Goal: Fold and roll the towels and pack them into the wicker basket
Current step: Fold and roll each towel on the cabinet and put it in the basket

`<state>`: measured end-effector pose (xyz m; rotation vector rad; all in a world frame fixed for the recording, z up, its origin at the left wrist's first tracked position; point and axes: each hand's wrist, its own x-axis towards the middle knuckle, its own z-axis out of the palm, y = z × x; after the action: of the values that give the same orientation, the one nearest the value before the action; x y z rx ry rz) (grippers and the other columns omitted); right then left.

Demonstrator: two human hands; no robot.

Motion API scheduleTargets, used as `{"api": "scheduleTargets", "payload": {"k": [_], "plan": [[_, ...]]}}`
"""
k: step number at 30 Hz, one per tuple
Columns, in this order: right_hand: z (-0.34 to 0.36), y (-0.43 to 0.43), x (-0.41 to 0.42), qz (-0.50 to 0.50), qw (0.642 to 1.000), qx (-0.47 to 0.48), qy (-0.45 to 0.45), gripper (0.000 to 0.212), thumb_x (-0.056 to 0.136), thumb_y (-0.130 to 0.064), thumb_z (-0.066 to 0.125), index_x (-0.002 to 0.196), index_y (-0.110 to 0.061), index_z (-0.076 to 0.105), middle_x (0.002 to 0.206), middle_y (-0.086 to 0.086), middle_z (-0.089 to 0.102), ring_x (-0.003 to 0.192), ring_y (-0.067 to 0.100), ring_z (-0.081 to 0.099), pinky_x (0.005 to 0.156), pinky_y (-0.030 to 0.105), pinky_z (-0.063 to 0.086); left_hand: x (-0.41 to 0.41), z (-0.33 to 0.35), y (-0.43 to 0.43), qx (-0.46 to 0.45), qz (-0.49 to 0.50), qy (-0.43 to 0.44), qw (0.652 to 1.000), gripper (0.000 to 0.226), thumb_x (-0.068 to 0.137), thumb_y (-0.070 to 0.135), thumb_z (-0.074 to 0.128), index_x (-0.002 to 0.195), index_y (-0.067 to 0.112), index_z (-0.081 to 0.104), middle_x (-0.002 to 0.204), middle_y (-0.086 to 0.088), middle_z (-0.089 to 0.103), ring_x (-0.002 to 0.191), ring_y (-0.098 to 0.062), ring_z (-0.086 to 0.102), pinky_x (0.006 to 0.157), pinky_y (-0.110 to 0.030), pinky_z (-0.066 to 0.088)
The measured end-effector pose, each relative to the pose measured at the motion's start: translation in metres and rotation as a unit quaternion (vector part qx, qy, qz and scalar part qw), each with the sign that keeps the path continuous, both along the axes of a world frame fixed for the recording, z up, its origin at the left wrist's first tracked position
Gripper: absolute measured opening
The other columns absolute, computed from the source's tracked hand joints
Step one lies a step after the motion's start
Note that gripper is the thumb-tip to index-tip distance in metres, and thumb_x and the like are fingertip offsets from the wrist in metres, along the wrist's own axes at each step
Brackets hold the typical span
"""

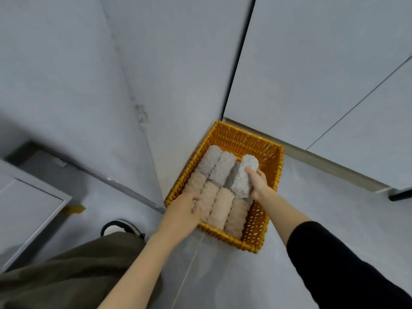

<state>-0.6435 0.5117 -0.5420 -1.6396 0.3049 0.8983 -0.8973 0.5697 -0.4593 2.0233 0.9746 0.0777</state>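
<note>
An orange wicker basket (270, 166) stands on the grey floor in a wall corner. Several rolled towels lie packed inside: grey rolls (210, 160) at the far end, beige rolls (220, 208) at the near end. My right hand (257, 182) grips a rolled grey towel (243, 175), tilted over the right side of the basket with its near end down among the others. My left hand (184, 208) rests with curled fingers on the near-left beige roll (205, 207), at the basket's left rim.
Grey walls meet behind the basket; a cabinet or door panel (312, 74) rises to its right. On the floor at left are a framed panel (29, 210), my shoe (121, 227) and my olive trouser leg (78, 270).
</note>
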Motion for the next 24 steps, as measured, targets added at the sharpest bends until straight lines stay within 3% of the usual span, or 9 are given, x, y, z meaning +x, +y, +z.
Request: {"api": "scheduleTargets", "payload": {"k": [3,7,9,11,16,18,20,22,24], "plan": [[-0.02,0.014,0.009,-0.01,1.0,-0.014,-0.015,0.064,0.092,-0.026,0.064,0.146,-0.021,0.031,0.136,0.008,0.048,0.116,0.029,0.053,0.095,0.048,0.049,0.0,-0.012,0.006,-0.021,0.003,0.005,1.0,0.03,0.097,0.02,0.048,0.125,0.019,0.056,0.125,0.008,0.052,0.1,-0.002,0.049,0.079,-0.016,0.038],[-0.048,0.026,0.018,-0.015,0.999,-0.038,0.006,0.066,0.094,-0.037,0.058,0.15,-0.024,0.025,0.144,0.008,0.044,0.123,0.031,0.05,0.097,0.048,0.048,0.001,-0.022,0.012,-0.036,0.024,0.014,0.999,0.032,0.097,0.022,0.048,0.129,0.021,0.054,0.126,0.005,0.055,0.094,-0.004,0.05,0.071,-0.01,0.036],[-0.057,0.032,0.015,0.005,0.999,-0.033,0.016,0.064,0.098,-0.038,0.05,0.152,-0.024,0.019,0.149,0.009,0.039,0.128,0.032,0.046,0.095,0.048,0.048,0.003,-0.022,0.014,-0.032,0.031,0.009,0.999,0.032,0.098,0.022,0.047,0.129,0.021,0.054,0.126,0.007,0.054,0.097,-0.003,0.048,0.075,-0.01,0.035],[-0.061,0.036,0.007,0.039,0.998,-0.037,-0.016,0.059,0.102,-0.034,0.041,0.153,-0.023,0.013,0.152,0.009,0.033,0.133,0.032,0.041,0.103,0.049,0.043,0.006,-0.02,0.014,-0.033,0.034,0.005,0.999,0.031,0.098,0.022,0.047,0.128,0.022,0.055,0.126,0.009,0.052,0.101,-0.001,0.044,0.083,-0.013,0.034],[-0.071,0.034,-0.002,0.171,0.971,-0.116,-0.123,0.066,0.103,-0.041,0.029,0.153,-0.023,-0.009,0.158,0.008,0.021,0.141,0.032,0.029,0.116,0.047,0.026,0.011,-0.016,0.015,-0.035,0.024,0.007,0.999,0.03,0.099,0.024,0.044,0.128,0.026,0.053,0.132,0.011,0.05,0.105,0.006,0.035,0.087,-0.012,0.028],[-0.068,0.031,-0.002,0.239,0.933,-0.191,-0.191,0.073,0.102,-0.037,0.035,0.151,-0.019,-0.017,0.16,0.011,0.011,0.143,0.035,0.019,0.118,0.045,0.019,0.012,-0.015,0.014,-0.035,0.022,0.007,0.999,0.03,0.1,0.024,0.043,0.128,0.026,0.053,0.134,0.011,0.048,0.105,0.007,0.033,0.086,-0.011,0.026],[-0.063,0.026,-0.002,0.296,0.863,-0.252,-0.323,0.076,0.101,-0.032,0.041,0.152,-0.019,-0.014,0.161,0.009,-0.001,0.146,0.034,0.005,0.117,0.044,0.01,0.012,-0.014,0.014,-0.034,0.019,0.009,0.999,0.029,0.1,0.025,0.043,0.127,0.027,0.053,0.135,0.009,0.048,0.105,0.006,0.033,0.085,-0.011,0.026],[-0.066,0.022,0.0,0.364,0.787,-0.256,-0.426,0.07,0.102,-0.031,0.039,0.153,-0.018,-0.008,0.161,0.006,-0.007,0.147,0.032,-0.001,0.117,0.04,0.004,0.011,-0.013,0.014,-0.033,0.017,0.009,0.999,0.029,0.1,0.024,0.043,0.126,0.026,0.053,0.135,0.008,0.048,0.105,0.006,0.033,0.085,-0.012,0.026],[-0.075,0.019,0.001,0.452,0.742,-0.255,-0.424,0.064,0.104,-0.035,0.027,0.153,-0.011,-0.008,0.16,0.007,-0.014,0.146,0.033,-0.012,0.117,0.039,-0.006,0.011,-0.011,0.015,-0.03,0.02,0.003,0.999,0.028,0.1,0.023,0.042,0.126,0.026,0.053,0.134,0.008,0.048,0.105,0.005,0.034,0.086,-0.012,0.028]]}}
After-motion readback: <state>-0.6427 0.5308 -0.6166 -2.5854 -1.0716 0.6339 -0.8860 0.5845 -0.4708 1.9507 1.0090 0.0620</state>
